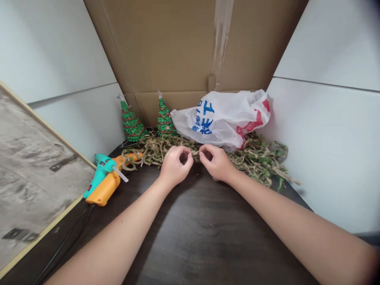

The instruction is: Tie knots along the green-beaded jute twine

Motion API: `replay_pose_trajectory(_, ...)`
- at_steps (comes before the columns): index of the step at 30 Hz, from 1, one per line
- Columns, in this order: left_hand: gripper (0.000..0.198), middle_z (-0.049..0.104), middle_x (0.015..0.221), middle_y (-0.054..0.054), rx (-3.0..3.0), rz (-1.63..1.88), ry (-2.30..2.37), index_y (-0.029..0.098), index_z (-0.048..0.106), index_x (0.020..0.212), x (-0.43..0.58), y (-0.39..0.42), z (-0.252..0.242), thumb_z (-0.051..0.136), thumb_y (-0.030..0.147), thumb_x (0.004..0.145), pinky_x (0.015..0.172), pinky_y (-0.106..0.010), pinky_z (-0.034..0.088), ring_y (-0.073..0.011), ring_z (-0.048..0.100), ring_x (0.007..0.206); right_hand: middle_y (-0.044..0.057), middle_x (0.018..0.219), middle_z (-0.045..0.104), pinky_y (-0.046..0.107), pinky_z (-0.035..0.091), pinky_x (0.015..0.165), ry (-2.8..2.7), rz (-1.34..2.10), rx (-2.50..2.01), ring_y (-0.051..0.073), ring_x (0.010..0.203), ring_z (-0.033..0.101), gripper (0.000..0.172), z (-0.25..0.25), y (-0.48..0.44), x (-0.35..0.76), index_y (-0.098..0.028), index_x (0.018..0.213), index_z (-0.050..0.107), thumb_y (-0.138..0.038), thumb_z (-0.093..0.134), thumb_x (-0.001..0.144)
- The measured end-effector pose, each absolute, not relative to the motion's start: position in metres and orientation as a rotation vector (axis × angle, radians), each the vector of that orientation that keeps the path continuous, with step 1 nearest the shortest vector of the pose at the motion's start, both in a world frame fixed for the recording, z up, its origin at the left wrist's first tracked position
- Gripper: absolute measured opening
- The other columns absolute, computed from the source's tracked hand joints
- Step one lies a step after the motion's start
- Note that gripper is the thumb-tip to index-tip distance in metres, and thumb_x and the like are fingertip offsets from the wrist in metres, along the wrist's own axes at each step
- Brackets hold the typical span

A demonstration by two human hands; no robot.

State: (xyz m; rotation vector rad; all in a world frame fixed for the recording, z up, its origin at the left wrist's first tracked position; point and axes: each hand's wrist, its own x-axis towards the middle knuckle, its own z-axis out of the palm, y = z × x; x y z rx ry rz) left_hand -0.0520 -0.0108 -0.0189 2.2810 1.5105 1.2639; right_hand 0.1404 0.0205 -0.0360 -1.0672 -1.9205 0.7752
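Tangled brown twine with green leaves (255, 160) lies in a long heap across the back of the dark table. At the heap's front edge, near the middle, my left hand (177, 163) and my right hand (216, 161) face each other, close together. Both hands pinch thumb against forefinger on a short piece of the twine (195, 152) between them. Its ends are hidden by the fingers and merge with the heap behind.
A white plastic bag (222, 118) rests on the heap. Two green beaded trees (132, 123) stand behind it. A teal and orange glue gun (103, 180) with a cord lies left, beside a wood-framed board (38, 174). Cardboard (172, 47) and white panels (329, 150) enclose the table (181, 237).
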Motion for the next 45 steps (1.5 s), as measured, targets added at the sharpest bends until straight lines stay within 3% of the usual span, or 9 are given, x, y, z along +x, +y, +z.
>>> replay_pose_trajectory(4, 0.016, 0.080, 0.103, -0.012, 2.595, 1.160, 1.433, 0.017, 0.076, 0.112, -0.051, -0.014, -0.021, 0.064, 0.017, 0.102, 0.088, -0.043, 0.060, -0.0274, 0.072, 0.096, 0.003, 0.081, 0.071, 0.032, 0.046, 0.073, -1.920, 0.756, -1.083, 0.019, 0.074, 0.063, 0.009, -0.037, 0.022, 0.141, -0.022, 0.092, 0.064, -0.027, 0.057, 0.096)
replay_pose_trajectory(10, 0.015, 0.083, 0.101, -0.012, 2.607, 1.148, 1.459, 0.017, 0.079, 0.104, -0.053, -0.010, -0.025, 0.064, 0.018, 0.106, 0.096, -0.049, 0.063, -0.0283, 0.075, 0.098, 0.002, 0.080, 0.070, 0.032, 0.045, 0.071, -1.995, 0.722, -1.027, 0.018, 0.072, 0.061, 0.009, -0.035, 0.019, 0.141, -0.023, 0.090, 0.064, -0.025, 0.058, 0.096)
replay_pose_trajectory(17, 0.010, 0.081, 0.093, -0.009, 2.534, 0.999, 1.548, 0.019, 0.077, 0.095, -0.053, -0.011, -0.023, 0.069, 0.014, 0.099, 0.089, -0.047, 0.062, -0.0296, 0.072, 0.096, 0.001, 0.078, 0.069, 0.031, 0.045, 0.070, -2.004, 0.728, -1.018, 0.017, 0.070, 0.060, 0.009, -0.035, 0.020, 0.141, -0.023, 0.087, 0.062, -0.023, 0.057, 0.095)
replay_pose_trajectory(28, 0.013, 0.075, 0.088, -0.004, 2.420, 1.226, 1.401, 0.022, 0.066, 0.089, -0.051, -0.013, -0.019, 0.063, 0.010, 0.093, 0.085, -0.038, 0.058, -0.0236, 0.068, 0.090, 0.000, 0.075, 0.067, 0.031, 0.043, 0.069, -2.025, 0.724, -1.086, 0.017, 0.069, 0.058, 0.009, -0.035, 0.019, 0.140, -0.023, 0.081, 0.059, -0.020, 0.061, 0.089)
replay_pose_trajectory(33, 0.012, 0.073, 0.087, -0.004, 2.378, 1.056, 1.567, 0.022, 0.062, 0.086, -0.050, -0.013, -0.015, 0.065, 0.012, 0.091, 0.084, -0.039, 0.057, -0.0250, 0.066, 0.089, 0.000, 0.076, 0.065, 0.031, 0.043, 0.069, -2.013, 0.700, -1.058, 0.017, 0.070, 0.057, 0.010, -0.035, 0.019, 0.140, -0.023, 0.081, 0.058, -0.021, 0.061, 0.091)
replay_pose_trajectory(36, 0.009, 0.077, 0.093, -0.007, 2.470, 0.915, 1.625, 0.020, 0.069, 0.096, -0.050, -0.014, -0.015, 0.066, 0.012, 0.093, 0.087, -0.044, 0.057, -0.0282, 0.067, 0.094, 0.001, 0.078, 0.066, 0.031, 0.043, 0.070, -2.030, 0.666, -1.051, 0.017, 0.071, 0.057, 0.010, -0.036, 0.019, 0.140, -0.024, 0.082, 0.058, -0.019, 0.060, 0.091)
replay_pose_trajectory(39, 0.022, 0.080, 0.106, -0.011, 2.593, 0.910, 1.580, 0.019, 0.076, 0.116, -0.052, -0.014, -0.018, 0.064, 0.013, 0.100, 0.094, -0.047, 0.058, -0.0304, 0.069, 0.103, 0.001, 0.079, 0.066, 0.032, 0.041, 0.070, -2.068, 0.637, -1.033, 0.017, 0.071, 0.056, 0.013, -0.036, 0.018, 0.139, -0.024, 0.081, 0.056, -0.020, 0.059, 0.093)
replay_pose_trajectory(45, 0.020, 0.081, 0.102, -0.011, 2.699, 1.066, 1.500, 0.020, 0.080, 0.100, -0.054, -0.013, -0.022, 0.062, 0.011, 0.102, 0.096, -0.049, 0.061, -0.0309, 0.070, 0.105, 0.001, 0.079, 0.065, 0.032, 0.041, 0.071, -2.060, 0.668, -1.047, 0.017, 0.071, 0.056, 0.011, -0.036, 0.018, 0.140, -0.024, 0.083, 0.057, -0.020, 0.059, 0.093)
